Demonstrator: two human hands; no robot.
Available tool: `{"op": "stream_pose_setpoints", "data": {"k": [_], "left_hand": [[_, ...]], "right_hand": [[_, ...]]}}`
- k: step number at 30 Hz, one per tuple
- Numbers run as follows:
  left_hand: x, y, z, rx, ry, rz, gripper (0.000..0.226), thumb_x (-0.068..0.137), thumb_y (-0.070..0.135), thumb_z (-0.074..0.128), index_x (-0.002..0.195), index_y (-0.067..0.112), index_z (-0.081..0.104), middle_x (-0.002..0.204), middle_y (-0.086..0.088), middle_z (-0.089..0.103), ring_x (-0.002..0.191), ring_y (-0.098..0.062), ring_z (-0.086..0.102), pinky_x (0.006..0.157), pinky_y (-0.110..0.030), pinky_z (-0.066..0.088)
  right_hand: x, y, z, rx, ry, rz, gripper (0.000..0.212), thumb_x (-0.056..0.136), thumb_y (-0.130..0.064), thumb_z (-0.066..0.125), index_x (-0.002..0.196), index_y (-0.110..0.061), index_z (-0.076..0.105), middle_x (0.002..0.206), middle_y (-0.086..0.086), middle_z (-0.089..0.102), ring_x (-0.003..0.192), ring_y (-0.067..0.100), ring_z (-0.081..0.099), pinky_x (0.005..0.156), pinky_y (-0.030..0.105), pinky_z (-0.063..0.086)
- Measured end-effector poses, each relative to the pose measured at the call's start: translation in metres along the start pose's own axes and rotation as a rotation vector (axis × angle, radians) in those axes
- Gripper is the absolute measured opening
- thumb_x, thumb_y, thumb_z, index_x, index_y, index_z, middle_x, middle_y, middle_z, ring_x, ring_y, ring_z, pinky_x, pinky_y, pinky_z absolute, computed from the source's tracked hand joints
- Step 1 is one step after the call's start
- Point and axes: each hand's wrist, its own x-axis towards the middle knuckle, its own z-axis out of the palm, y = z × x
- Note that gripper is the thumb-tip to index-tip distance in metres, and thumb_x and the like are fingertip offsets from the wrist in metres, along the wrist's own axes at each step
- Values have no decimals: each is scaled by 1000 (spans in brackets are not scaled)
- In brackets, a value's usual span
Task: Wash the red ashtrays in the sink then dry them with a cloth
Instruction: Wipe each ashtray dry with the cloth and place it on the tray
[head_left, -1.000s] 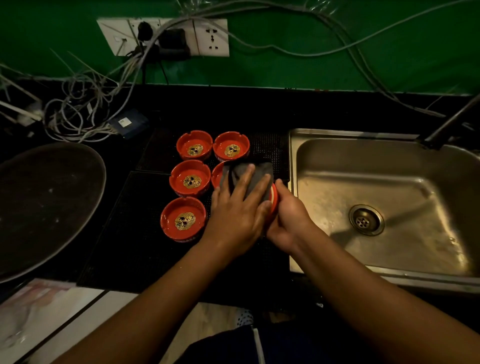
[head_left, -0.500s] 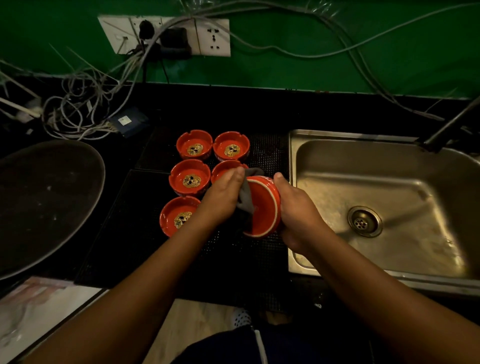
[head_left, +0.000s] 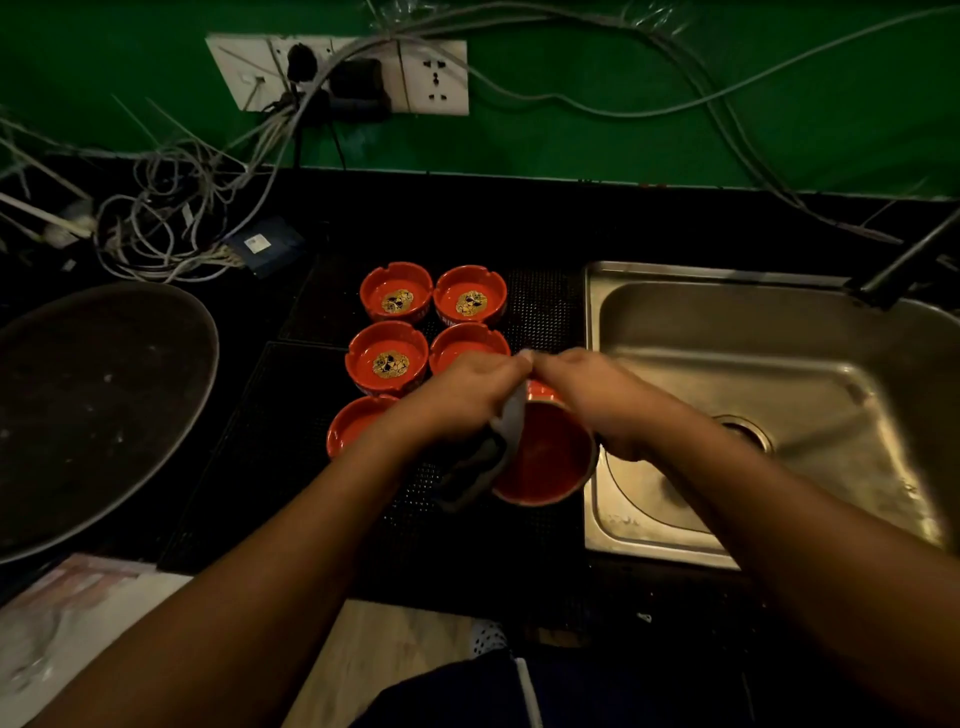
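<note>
Closest to me, my left hand had its fingers curled round the grey cloth, pressing it against the left rim of a red ashtray. My right hand gripped that ashtray by its upper right edge, holding it tilted with a plain red face toward me, above the counter just beside the left rim of the steel sink. Beyond my hands, five more ashtrays sat upright on a black mat, the nearest partly hidden by my left wrist. A dark round tray lay to the left. Farthest off, tangled cables ran up to wall sockets.
</note>
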Motion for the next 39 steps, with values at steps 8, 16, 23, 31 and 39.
{"op": "stream_pose_setpoints", "data": {"k": [8,16,23,31,39], "left_hand": [[-4,-10,15,-599,289,-254,38,97,44,42,84,12,58,83,-10,60,74,-22,59,66,-30,46],[1,-2,5,-507,244,-209,34,98,44,40,81,16,51,85,-8,54,76,-19,54,66,-29,41],[9,-2,-15,-326,112,-176,41,99,42,39,112,8,58,92,-13,65,85,-29,65,77,-37,52],[10,-2,-14,-327,35,-121,32,96,38,45,89,13,63,76,-5,68,62,-15,69,54,-23,53],[9,-17,0,-757,212,-131,43,98,48,38,97,11,61,96,-13,67,74,-21,67,62,-32,51]], "right_hand": [[18,31,6,453,270,34,53,96,-58,35,94,-12,62,66,1,68,61,14,65,65,31,50],[17,28,9,343,248,-47,55,92,-62,34,95,-19,66,88,10,74,87,27,71,85,47,55],[18,4,-10,118,82,-77,50,95,-55,38,81,-16,64,65,0,70,64,17,70,66,32,53],[17,-9,-1,-302,-58,-186,41,91,-58,41,81,-22,57,79,0,63,73,18,62,69,32,47],[10,17,6,406,162,-34,77,73,-76,39,118,-18,60,104,5,70,100,21,65,93,42,46]]}}
